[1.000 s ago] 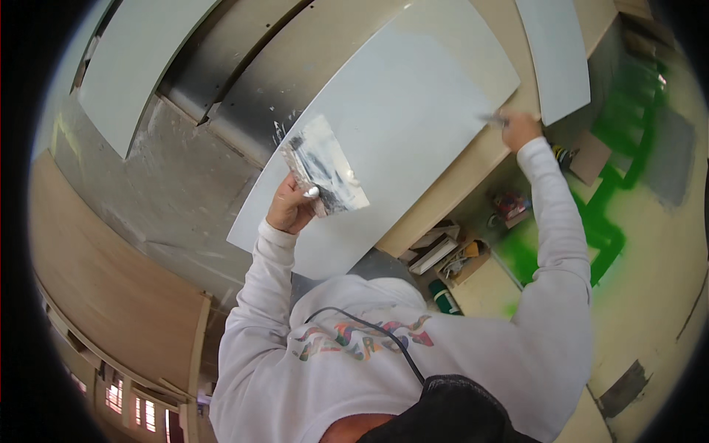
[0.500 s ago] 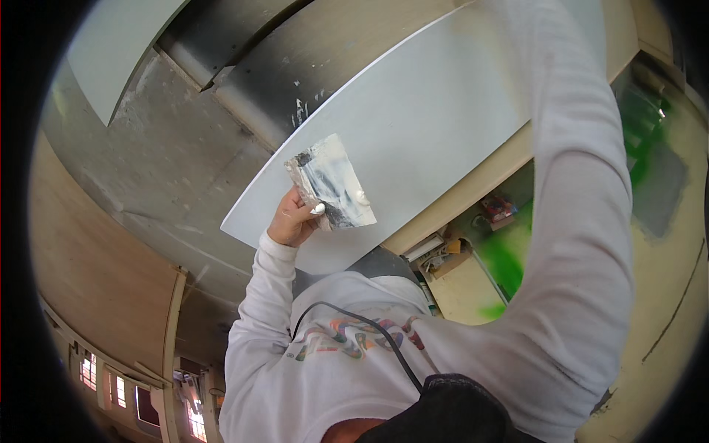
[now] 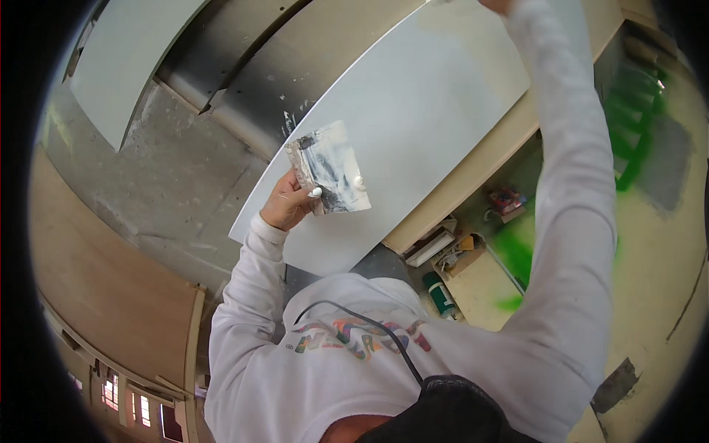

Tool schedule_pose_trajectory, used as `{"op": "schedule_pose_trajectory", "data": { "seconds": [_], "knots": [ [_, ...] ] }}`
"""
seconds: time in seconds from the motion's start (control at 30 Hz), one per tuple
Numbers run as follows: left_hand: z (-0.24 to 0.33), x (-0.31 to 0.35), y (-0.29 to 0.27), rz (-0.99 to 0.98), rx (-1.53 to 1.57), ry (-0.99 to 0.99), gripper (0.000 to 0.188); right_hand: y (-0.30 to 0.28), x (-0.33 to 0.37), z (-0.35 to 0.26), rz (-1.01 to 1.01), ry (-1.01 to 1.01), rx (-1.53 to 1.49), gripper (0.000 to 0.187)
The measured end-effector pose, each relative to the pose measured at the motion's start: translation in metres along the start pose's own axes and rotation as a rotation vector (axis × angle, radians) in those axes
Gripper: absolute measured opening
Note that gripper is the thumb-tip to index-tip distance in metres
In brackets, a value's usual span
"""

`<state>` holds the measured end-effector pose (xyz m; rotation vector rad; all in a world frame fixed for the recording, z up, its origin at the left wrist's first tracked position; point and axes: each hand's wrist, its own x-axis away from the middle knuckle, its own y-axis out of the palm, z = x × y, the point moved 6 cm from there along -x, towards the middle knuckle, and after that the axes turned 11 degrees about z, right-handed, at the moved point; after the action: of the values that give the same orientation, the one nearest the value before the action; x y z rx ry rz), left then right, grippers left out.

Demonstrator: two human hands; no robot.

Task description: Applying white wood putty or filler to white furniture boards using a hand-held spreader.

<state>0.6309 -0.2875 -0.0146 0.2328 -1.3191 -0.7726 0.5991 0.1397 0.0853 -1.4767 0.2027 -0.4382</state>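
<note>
We hold a flat metal plate [image 3: 329,168], smeared with white and dark filler, in our left hand [image 3: 286,203]; our fingers [image 3: 304,194] curl around its lower left corner, thumb on the face. Behind the plate, beyond our fingertips, lies a large pale grey panel [image 3: 436,118]. Our right hand [image 3: 496,4] reaches far past the panel's upper edge and is cut off by the frame, so we cannot tell how its fingers stand. Below the panel, a green can [image 3: 440,294] lies on the floor.
</note>
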Motion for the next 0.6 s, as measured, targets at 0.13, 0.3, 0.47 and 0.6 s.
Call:
{"op": "schedule_pose_trajectory", "data": {
  "seconds": [0.13,0.3,0.47,0.6],
  "knots": [
    [-0.013,-0.005,-0.004,0.006,-0.002,0.005,0.046,0.040,-0.083,-0.069,-0.158,-0.319,0.206,0.018],
    [-0.032,-0.011,-0.006,-0.037,0.097,-0.002,0.045,0.073,-0.107,-0.088,-0.190,-0.312,0.108,0.019],
    [-0.032,-0.006,-0.029,0.012,0.099,-0.033,0.045,0.065,-0.107,-0.084,-0.174,-0.229,-0.016,0.020],
    [-0.028,-0.004,-0.041,0.055,0.166,0.042,0.047,0.045,-0.078,-0.052,-0.149,-0.101,-0.132,0.021]
  ]
}}
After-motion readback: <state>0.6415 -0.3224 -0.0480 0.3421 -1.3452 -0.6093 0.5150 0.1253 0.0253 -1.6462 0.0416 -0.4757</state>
